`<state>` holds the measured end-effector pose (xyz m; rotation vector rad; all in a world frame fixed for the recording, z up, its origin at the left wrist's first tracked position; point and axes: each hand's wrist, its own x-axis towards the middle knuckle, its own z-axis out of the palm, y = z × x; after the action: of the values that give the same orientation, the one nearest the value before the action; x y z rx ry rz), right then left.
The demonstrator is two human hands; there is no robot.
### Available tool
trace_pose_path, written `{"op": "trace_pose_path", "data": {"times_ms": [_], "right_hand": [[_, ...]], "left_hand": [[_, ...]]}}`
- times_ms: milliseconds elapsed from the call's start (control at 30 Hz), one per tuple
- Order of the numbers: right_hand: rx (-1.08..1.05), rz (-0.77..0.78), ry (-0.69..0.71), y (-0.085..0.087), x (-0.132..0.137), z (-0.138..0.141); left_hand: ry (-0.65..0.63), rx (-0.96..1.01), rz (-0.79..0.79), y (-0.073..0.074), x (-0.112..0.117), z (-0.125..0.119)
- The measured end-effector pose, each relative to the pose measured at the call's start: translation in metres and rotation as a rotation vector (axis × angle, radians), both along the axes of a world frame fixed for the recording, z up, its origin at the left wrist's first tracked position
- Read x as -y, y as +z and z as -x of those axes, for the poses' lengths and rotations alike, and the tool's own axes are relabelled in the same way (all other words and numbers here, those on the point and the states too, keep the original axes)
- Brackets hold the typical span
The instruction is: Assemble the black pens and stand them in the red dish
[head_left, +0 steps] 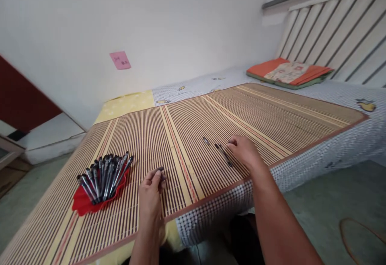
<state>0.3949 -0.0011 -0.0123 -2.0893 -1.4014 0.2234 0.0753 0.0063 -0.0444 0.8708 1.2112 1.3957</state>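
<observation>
My left hand (151,182) is above the striped mat, thumb and fingers pinched on a small dark piece (159,169) that looks like a pen cap. Farther right, my right hand (243,149) is closed at the fingertips near the mat. A bit of something dark shows there, too small to make out. Just left of it lie dark, slim pens (223,155), close together, and a short dark pen piece (206,140) with a pale patch. On the left, several black-capped clear pens (104,176) lie bunched in a red scalloped tray (83,201).
The bamboo mat (193,128) covers much of a bed with a checked sheet (313,152). Folded orange-and-green cloth (289,72) rests by the slatted headboard (334,31). A pink note (120,60) is on the white wall. The mat's front edge is close to my forearms.
</observation>
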Motion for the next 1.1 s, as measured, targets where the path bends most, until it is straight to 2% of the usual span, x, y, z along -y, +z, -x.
{"op": "trace_pose_path", "data": {"times_ms": [100, 233, 567, 700, 767, 833, 900, 967, 1033, 1100], "right_hand": [[0.071, 0.133, 0.005, -0.002, 0.001, 0.004], [0.124, 0.222, 0.034, -0.003, -0.001, 0.011], [0.162, 0.308, 0.041, -0.016, -0.008, 0.021], [0.153, 0.310, 0.056, -0.015, -0.009, 0.028], [0.058, 0.239, 0.141, -0.012, -0.011, 0.036], [-0.154, 0.119, 0.276, -0.009, -0.011, 0.053], [-0.407, 0.016, 0.406, -0.007, -0.010, 0.082], [-0.586, -0.005, 0.510, -0.007, -0.008, 0.116], [-0.709, 0.018, 0.618, -0.008, -0.006, 0.146], [-0.712, 0.024, 0.673, -0.007, -0.006, 0.160]], "left_hand": [[0.071, 0.034, -0.013, 0.002, -0.009, 0.013], [0.093, 0.044, -0.025, 0.003, -0.013, 0.022], [0.069, 0.030, -0.011, 0.001, -0.016, 0.021], [0.011, 0.015, -0.027, 0.002, -0.013, 0.016], [-0.052, 0.002, -0.040, 0.004, -0.008, 0.008], [-0.142, -0.015, -0.034, 0.006, -0.002, -0.003], [-0.251, 0.011, -0.003, 0.007, 0.005, -0.016], [-0.330, 0.083, 0.042, 0.007, 0.009, -0.028], [-0.324, 0.144, 0.065, 0.005, 0.012, -0.034], [-0.271, 0.174, 0.055, 0.003, 0.012, -0.036]]}}
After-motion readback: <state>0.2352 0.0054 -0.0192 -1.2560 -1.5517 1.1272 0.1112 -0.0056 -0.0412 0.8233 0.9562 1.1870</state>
